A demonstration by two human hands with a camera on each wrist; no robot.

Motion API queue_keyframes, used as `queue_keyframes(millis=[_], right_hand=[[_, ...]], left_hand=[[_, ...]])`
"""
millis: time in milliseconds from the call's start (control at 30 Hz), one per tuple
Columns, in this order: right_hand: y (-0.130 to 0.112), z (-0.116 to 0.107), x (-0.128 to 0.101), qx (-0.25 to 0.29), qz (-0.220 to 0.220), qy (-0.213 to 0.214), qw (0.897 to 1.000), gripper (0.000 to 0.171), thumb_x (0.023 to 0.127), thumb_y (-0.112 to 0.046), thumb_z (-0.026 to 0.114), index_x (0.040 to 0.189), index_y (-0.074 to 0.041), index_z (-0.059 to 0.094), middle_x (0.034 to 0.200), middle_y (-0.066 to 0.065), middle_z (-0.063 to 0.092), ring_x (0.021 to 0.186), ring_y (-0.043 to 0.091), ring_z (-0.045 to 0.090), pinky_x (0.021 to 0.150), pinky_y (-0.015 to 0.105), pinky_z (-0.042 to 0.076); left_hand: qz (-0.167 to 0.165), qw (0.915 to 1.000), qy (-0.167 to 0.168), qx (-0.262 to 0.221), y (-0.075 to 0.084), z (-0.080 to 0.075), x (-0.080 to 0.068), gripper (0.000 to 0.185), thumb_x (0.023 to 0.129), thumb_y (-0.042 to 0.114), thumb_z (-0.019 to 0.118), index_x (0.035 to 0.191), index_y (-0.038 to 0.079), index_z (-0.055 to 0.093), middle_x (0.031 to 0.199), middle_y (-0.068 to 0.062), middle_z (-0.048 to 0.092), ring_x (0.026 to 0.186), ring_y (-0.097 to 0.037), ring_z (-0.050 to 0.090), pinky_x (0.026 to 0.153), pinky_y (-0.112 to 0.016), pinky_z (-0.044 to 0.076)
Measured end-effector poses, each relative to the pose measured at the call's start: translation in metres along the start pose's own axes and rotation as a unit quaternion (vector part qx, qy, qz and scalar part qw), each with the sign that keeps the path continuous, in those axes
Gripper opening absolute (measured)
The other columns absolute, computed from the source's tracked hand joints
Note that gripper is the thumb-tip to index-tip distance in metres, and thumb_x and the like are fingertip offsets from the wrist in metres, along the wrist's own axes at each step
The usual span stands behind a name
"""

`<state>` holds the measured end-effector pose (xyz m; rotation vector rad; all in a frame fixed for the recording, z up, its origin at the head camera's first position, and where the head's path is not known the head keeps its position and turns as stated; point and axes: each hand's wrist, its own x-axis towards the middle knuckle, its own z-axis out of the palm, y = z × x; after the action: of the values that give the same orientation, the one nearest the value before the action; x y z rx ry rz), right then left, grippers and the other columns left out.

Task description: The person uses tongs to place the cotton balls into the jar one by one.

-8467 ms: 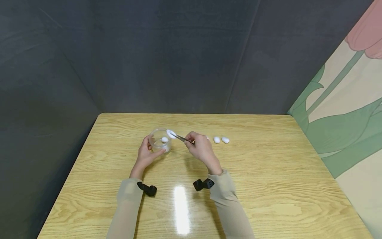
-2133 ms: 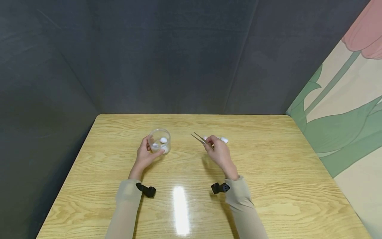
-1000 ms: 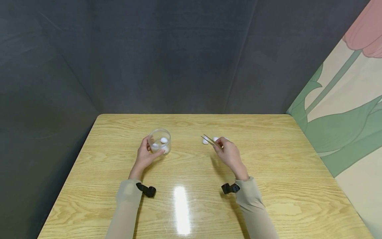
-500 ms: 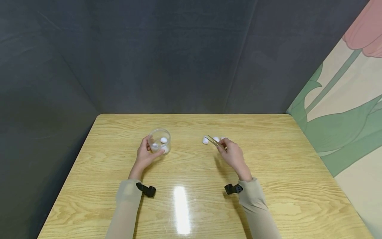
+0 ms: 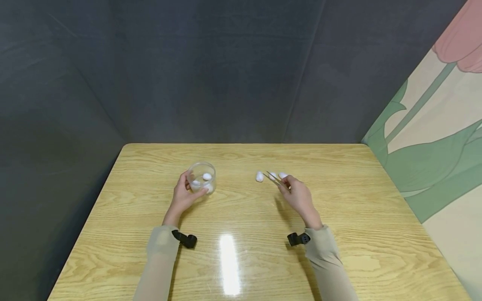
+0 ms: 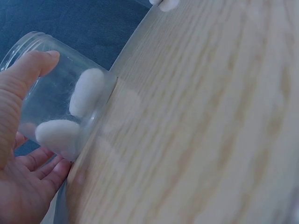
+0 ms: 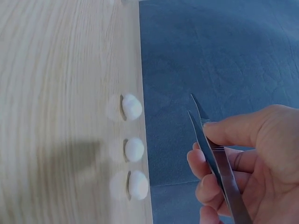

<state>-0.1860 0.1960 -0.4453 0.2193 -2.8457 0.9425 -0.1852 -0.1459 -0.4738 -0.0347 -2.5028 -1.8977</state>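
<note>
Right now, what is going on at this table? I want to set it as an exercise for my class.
A person sits at a wooden table. The left hand holds a clear jar with two white cotton balls inside. The right hand grips metal tweezers, whose tips are parted and empty, above three loose cotton balls lying in a row on the table.

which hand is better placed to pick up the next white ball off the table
Likely the right hand: it holds the tweezers, tips open, close to the three white balls on the table. The left hand is wrapped round the clear jar, well away from them.
</note>
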Motion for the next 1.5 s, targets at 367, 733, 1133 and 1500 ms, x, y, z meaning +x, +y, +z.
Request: queue_keyframes(millis=[367,733,1133,1500], right_hand=[[0.008,-0.004,-0.001,-0.009,0.004,-0.003,1.0,0.016,0.089,-0.008,0.062,0.098,0.004,0.062,0.087,0.016,0.065,0.054,0.014,0.046,0.048,0.028,0.037],[0.018,-0.008,-0.003,-0.015,0.02,-0.009,1.0,0.016,0.09,-0.009,0.061,0.099,0.004,0.06,0.089,0.019,0.065,0.049,0.012,0.04,0.045,0.028,0.033],[0.032,-0.006,-0.003,-0.108,0.01,0.03,0.994,0.015,0.087,-0.007,0.063,0.094,0.006,0.062,0.078,0.017,0.064,0.055,0.024,0.055,0.049,0.04,0.045],[0.042,-0.006,-0.003,-0.098,0.033,0.038,0.994,0.018,0.089,-0.008,0.06,0.096,0.008,0.061,0.079,0.019,0.064,0.055,0.023,0.054,0.048,0.037,0.043]], left_hand=[[-0.001,1.0,-0.002,-0.001,0.002,0.0,0.0,0.079,0.081,0.005,0.073,0.143,-0.003,0.024,0.134,-0.029,0.038,0.114,-0.038,0.043,0.095,-0.05,0.037],[-0.014,0.9999,0.003,-0.006,-0.035,0.001,0.017,0.087,0.077,0.013,0.078,0.145,0.005,0.024,0.137,-0.021,0.038,0.115,-0.033,0.043,0.095,-0.046,0.037],[-0.002,1.0,-0.001,-0.006,-0.012,0.0,0.008,0.082,0.079,0.005,0.074,0.143,-0.004,0.025,0.132,-0.029,0.038,0.112,-0.039,0.043,0.094,-0.051,0.037],[-0.002,0.9999,0.011,0.002,-0.036,0.001,0.019,0.085,0.075,0.014,0.079,0.143,0.004,0.029,0.131,-0.02,0.043,0.11,-0.032,0.045,0.093,-0.045,0.039]])
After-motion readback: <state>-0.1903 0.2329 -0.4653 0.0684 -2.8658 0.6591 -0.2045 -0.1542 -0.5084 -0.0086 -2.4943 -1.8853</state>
